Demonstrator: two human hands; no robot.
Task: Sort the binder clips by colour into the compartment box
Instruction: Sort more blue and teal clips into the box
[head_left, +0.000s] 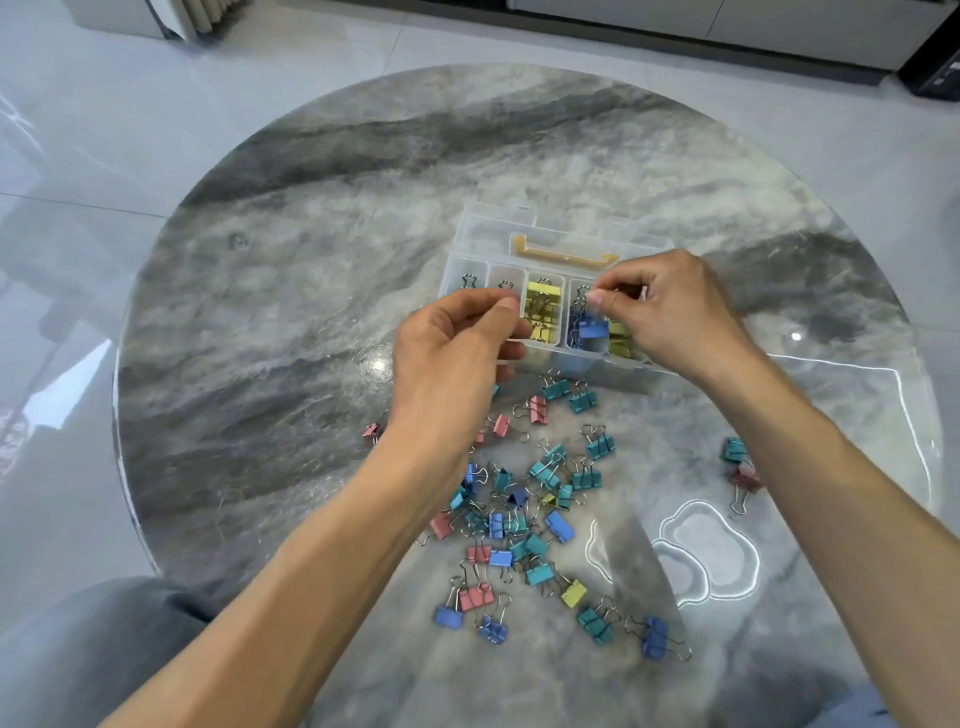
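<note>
A clear compartment box (470, 240) with a yellow handle (563, 253) stands open on the round marble table. One compartment holds yellow clips (543, 306), another blue clips (592, 328). My left hand (452, 358) hovers over the box's left compartments and pinches a yellow clip by its wire handle. Over the blue compartment, my right hand (670, 312) pinches the wire handle of a blue clip. A loose pile of teal, blue, pink and yellow binder clips (524, 514) lies on the table in front of the box.
Two stray clips, one teal and one dark red (740, 467), lie at the right near the table's edge (930, 431). A pink clip (372, 431) sits left of my left wrist. Tiled floor surrounds the table; cabinets stand at the back.
</note>
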